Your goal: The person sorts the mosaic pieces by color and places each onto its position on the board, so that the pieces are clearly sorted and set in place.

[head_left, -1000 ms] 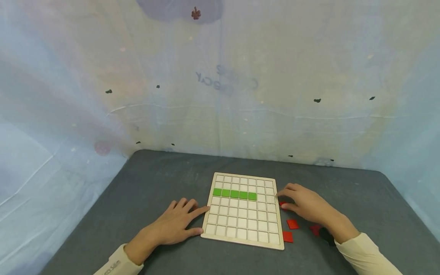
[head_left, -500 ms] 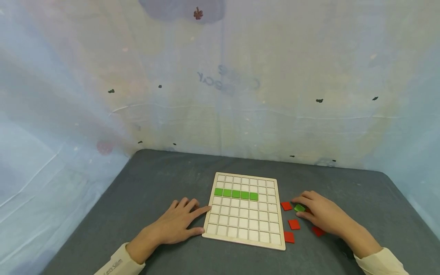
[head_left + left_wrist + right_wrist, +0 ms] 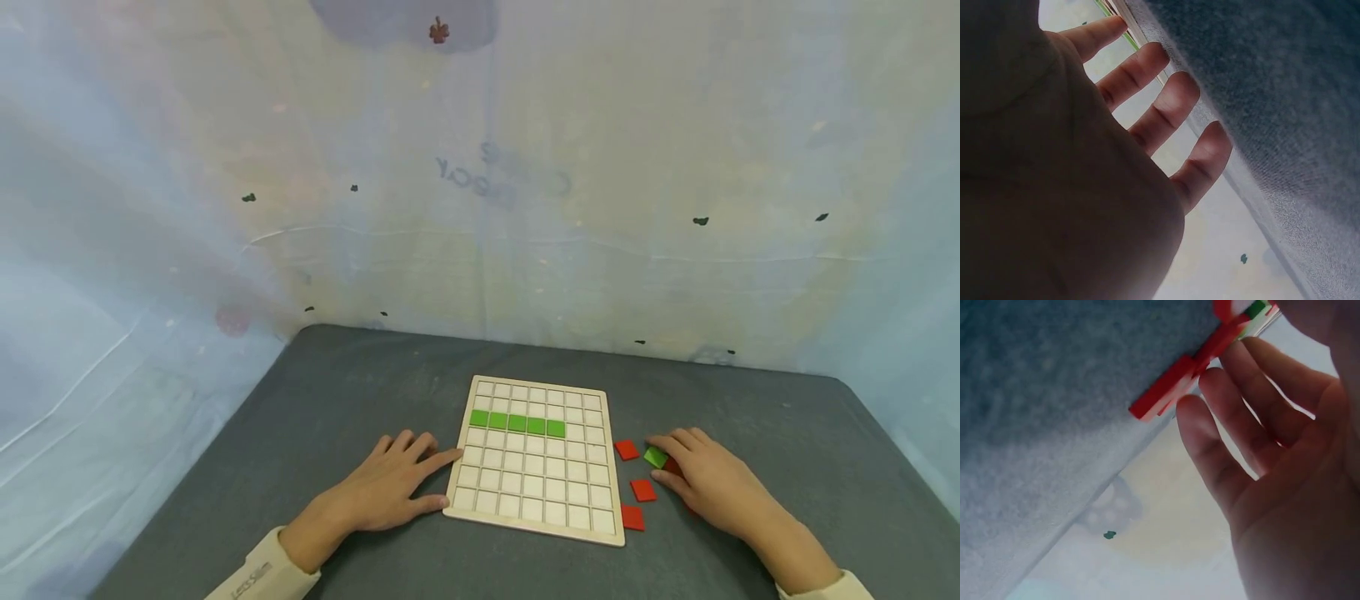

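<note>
A pale wooden grid board (image 3: 525, 527) lies on the dark grey table, with a row of several green square tiles (image 3: 517, 423) set in its third row from the far edge. My left hand (image 3: 375, 492) rests at the board's left side, index finger and thumb touching the rim; its spread fingers (image 3: 1175, 97) show in the left wrist view. To the right of the board, my right hand (image 3: 708, 483) pinches a loose green square tile (image 3: 655, 457) between thumb and index finger. Red square tiles (image 3: 1163, 390) lie under and beside that hand, partly hidden by it.
Between the board and my right hand lie a far red tile (image 3: 627, 450), a middle red tile (image 3: 642, 490) and a near red tile (image 3: 633, 517) against the board's right edge. A pale printed curtain (image 3: 480, 275) hangs behind the table (image 3: 390, 367).
My right hand has moved from the board's right edge rightward to the loose green tile, which has turned slightly between its fingers. My left hand keeps its place at the board.
</note>
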Demonstrator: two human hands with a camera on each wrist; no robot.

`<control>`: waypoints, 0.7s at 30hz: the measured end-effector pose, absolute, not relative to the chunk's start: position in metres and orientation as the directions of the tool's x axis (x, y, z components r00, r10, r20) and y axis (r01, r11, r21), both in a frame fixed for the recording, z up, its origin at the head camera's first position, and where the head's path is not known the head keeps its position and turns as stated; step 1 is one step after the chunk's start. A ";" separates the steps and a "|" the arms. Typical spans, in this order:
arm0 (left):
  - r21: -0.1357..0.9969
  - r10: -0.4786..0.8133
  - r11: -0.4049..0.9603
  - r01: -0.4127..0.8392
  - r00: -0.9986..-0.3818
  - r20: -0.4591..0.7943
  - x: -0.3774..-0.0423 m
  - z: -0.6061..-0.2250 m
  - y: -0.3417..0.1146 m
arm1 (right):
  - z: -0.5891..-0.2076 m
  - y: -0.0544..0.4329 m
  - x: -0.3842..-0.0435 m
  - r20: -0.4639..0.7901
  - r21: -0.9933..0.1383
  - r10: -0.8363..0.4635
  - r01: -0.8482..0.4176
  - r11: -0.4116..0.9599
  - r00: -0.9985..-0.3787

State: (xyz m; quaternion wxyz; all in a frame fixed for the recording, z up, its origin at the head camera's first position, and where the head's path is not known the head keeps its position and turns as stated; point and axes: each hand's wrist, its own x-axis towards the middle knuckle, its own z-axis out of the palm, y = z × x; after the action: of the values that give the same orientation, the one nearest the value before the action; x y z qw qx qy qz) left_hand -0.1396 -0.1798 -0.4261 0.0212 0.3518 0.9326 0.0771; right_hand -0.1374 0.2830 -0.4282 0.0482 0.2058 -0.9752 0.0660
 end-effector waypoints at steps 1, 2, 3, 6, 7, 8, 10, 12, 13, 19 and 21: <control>0.158 0.663 0.737 0.657 -0.749 0.021 -0.140 -0.426 -0.180 | -0.428 0.283 -0.137 0.122 -0.113 -0.394 -0.407 0.907 -0.911; 0.158 0.664 0.736 0.658 -0.748 0.020 -0.139 -0.425 -0.180 | -0.429 0.282 -0.136 0.124 -0.115 -0.395 -0.408 0.906 -0.910; 0.159 0.663 0.737 0.657 -0.748 0.017 -0.139 -0.425 -0.180 | -0.429 0.282 -0.136 0.127 -0.115 -0.397 -0.411 0.904 -0.909; 0.169 0.659 0.741 0.650 -0.752 0.005 -0.139 -0.424 -0.179 | -0.429 0.282 -0.134 0.148 -0.102 -0.407 -0.423 0.900 -0.901; 0.178 0.655 0.744 0.644 -0.756 -0.004 -0.139 -0.424 -0.178 | -0.429 0.282 -0.134 0.155 -0.096 -0.411 -0.427 0.899 -0.899; 0.182 0.651 0.747 0.639 -0.759 -0.009 -0.139 -0.424 -0.178 | -0.430 0.282 -0.133 0.162 -0.091 -0.414 -0.431 0.898 -0.896; 0.180 0.650 0.748 0.639 -0.760 -0.005 -0.140 -0.425 -0.178 | -0.430 0.282 -0.131 0.167 -0.085 -0.411 -0.428 0.900 -0.896; 0.173 0.649 0.750 0.639 -0.761 -0.004 -0.140 -0.427 -0.178 | -0.430 0.283 -0.130 0.161 -0.089 -0.405 -0.422 0.902 -0.900; 0.173 0.651 0.748 0.641 -0.759 0.001 -0.140 -0.427 -0.179 | -0.431 0.283 -0.129 0.156 -0.093 -0.401 -0.418 0.904 -0.903; 0.153 0.658 0.741 0.654 -0.752 0.028 -0.141 -0.430 -0.180 | -0.431 0.286 -0.125 0.141 -0.115 -0.386 -0.402 0.908 -0.912; 0.164 0.654 0.744 0.648 -0.756 0.020 -0.140 -0.429 -0.180 | -0.432 0.287 -0.125 0.148 -0.111 -0.391 -0.409 0.906 -0.908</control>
State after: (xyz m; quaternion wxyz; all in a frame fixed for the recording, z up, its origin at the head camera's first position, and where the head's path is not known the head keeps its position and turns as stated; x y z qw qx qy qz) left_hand -0.1402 -0.1797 -0.4286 0.0195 0.3488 0.9336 0.0805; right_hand -0.1249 0.2871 -0.4319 0.0613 0.2053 -0.9743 0.0697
